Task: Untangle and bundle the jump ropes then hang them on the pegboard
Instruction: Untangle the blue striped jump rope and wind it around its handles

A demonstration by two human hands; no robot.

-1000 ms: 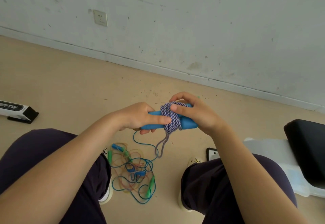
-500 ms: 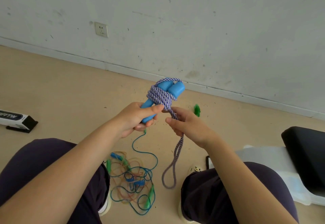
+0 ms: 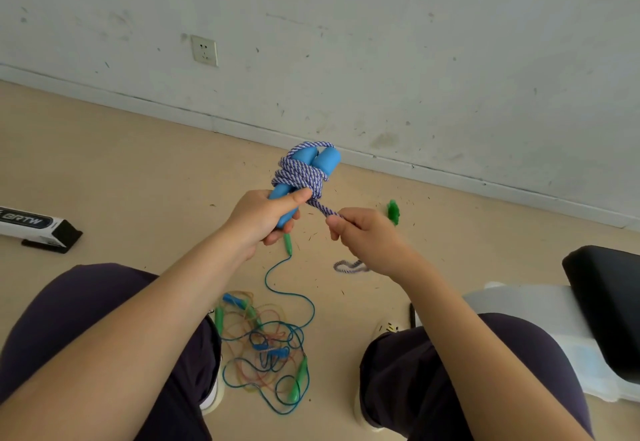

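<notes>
- Currently in hand: braided purple-and-white rope (image 3: 301,175), wound in several turns round its two blue handles (image 3: 322,163), which lie side by side and point up and away from me, above the floor between my knees.
- Handling, as I judge it: light, soft and limp in the cord; the handles look smooth and a little squashy, so the coil could slide off their ends unless it is cinched tight.
- Left hand (image 3: 268,217): fingers curled round the lower part of the handles, thumb pressed against the bottom turn of the coil. Best place to hold, I reckon, since it pins the wrap.
- Right hand (image 3: 360,238): pinching the free tail (image 3: 323,210) just below the coil, drawn taut; a short loop (image 3: 349,266) of the same cord shows below my wrist.
- Pending stock: tangled thin ropes (image 3: 266,347), blue, green and orange with green and blue handles, in a heap on the floor (image 3: 121,170) near my left foot, one strand running up toward my left hand. Thin and springy by the look, likely to snag.
- Surroundings: beige floor strewn with small dark bits; a green scrap (image 3: 393,211) near the scuffed white wall (image 3: 381,42); wall socket (image 3: 204,50); a black-and-white box (image 3: 34,229) at left; a black seat (image 3: 606,305) over pale plastic at right.
- Pegboard: not in view.
</notes>
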